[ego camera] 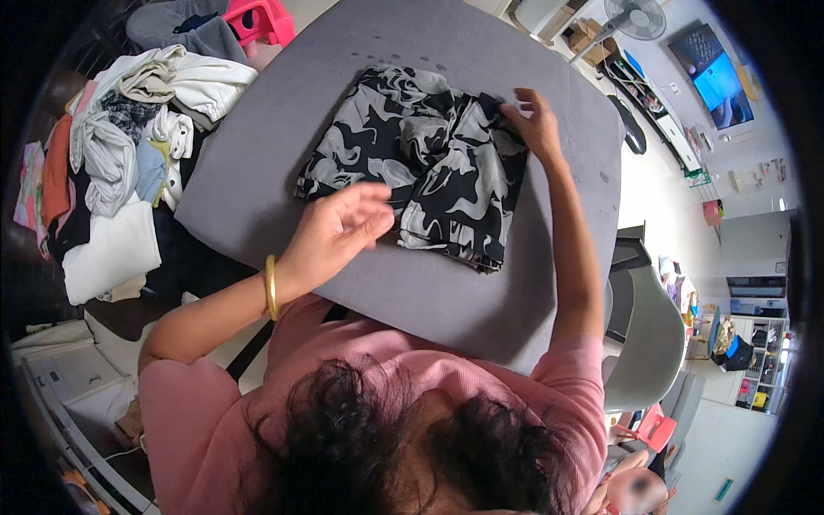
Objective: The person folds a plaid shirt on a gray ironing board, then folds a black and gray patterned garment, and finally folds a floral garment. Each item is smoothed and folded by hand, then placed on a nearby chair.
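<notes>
A pair of black and grey swirl-patterned shorts lies spread on a grey cloth-covered table. Its two legs point towards me, and the waistband is on the far side. My right hand is at the far right corner of the shorts, fingers apart; whether the fingertips touch the fabric is hard to tell. Slightly blurred, my left hand hovers near the hem of the left leg, its fingers loosely curled and nothing in them. A gold bangle circles the left wrist.
A heap of mixed clothes rises beyond the table's left edge. Near the far left corner stands a pink plastic stool. A grey chair is close on the right. Another person is low at the bottom right.
</notes>
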A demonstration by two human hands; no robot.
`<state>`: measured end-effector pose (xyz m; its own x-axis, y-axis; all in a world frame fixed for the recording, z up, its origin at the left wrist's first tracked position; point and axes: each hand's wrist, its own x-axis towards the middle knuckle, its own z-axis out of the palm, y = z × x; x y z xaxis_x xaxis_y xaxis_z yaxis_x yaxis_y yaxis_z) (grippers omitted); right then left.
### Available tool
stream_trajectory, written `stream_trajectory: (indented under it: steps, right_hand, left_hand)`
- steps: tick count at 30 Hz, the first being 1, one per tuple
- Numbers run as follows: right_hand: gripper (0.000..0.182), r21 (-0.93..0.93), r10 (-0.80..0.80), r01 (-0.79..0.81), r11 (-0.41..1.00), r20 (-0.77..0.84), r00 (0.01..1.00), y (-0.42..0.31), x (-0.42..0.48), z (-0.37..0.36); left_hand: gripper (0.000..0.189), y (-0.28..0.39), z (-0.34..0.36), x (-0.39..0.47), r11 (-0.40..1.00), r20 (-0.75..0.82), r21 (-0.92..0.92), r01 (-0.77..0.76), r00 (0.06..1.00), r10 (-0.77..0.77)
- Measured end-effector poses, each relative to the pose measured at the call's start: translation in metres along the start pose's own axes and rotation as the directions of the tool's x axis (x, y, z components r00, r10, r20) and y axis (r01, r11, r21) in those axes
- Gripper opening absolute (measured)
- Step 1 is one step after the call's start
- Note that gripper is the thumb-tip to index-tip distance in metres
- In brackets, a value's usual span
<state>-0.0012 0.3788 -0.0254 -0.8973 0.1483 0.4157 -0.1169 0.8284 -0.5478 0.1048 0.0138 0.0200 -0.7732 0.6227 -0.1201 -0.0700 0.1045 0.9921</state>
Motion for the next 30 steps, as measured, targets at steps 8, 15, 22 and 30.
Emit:
stream_trajectory:
  steps: [8, 15, 22, 30]
  right_hand:
    - [0.052, 0.452, 0.521, -0.637, 0.624, 0.367, 0.771, -0.035, -0.091, -0.062]
    - [0.053, 0.376, 0.529, -0.682, 0.627, 0.438, 0.727, -0.088, -0.127, -0.049]
    - [0.035, 0.754, 0.429, -0.534, 0.382, 0.367, 0.825, -0.129, -0.114, -0.038]
    - [0.064, 0.603, 0.164, -0.394, 0.694, 0.401, 0.901, -0.211, -0.045, 0.031]
  left_hand:
    - [0.082, 0.001, 0.039, 0.063, 0.159, 0.373, 0.829, -0.536, 0.743, 0.556]
    - [0.089, -0.038, 0.03, 0.078, 0.209, 0.352, 0.854, -0.476, 0.826, 0.441]
    - [0.079, -0.036, 0.019, 0.063, 0.248, 0.381, 0.83, -0.5, 0.832, 0.404]
    - [0.06, -0.029, -0.015, 0.038, 0.329, 0.419, 0.736, -0.591, 0.78, 0.464]
